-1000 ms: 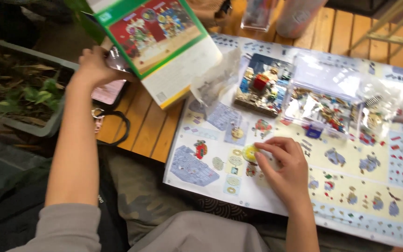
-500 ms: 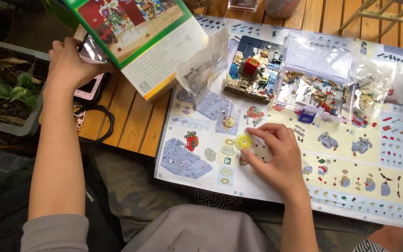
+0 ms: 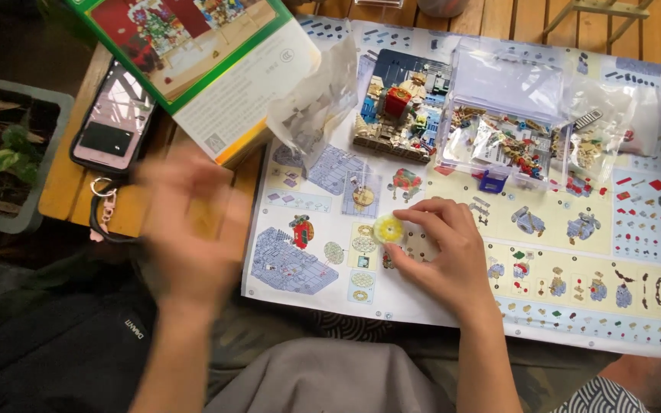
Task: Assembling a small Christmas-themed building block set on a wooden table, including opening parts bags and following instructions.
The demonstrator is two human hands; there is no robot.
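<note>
My right hand [image 3: 444, 256] rests on a large printed instruction sheet [image 3: 575, 252] and pinches a small round yellow brick piece [image 3: 386, 229] between thumb and fingers. My left hand [image 3: 189, 229] is blurred with motion over the table's near left edge, fingers spread and holding nothing. A half-built brick model [image 3: 397, 107] stands on the sheet beyond my right hand. Next to it lies a clear plastic tray of loose bricks [image 3: 499, 134].
A green-edged set box [image 3: 208, 57] lies at the top left, with a phone in a pink case [image 3: 112, 118] and a key loop beside it. A crumpled clear bag [image 3: 317, 95] leans on the box. A grey planter [image 3: 5, 153] stands left of the wooden slat table [image 3: 70, 176].
My left hand has let go of the box and swung down toward me, now blurred. The phone beneath it is uncovered. My right hand keeps the yellow piece in place.
</note>
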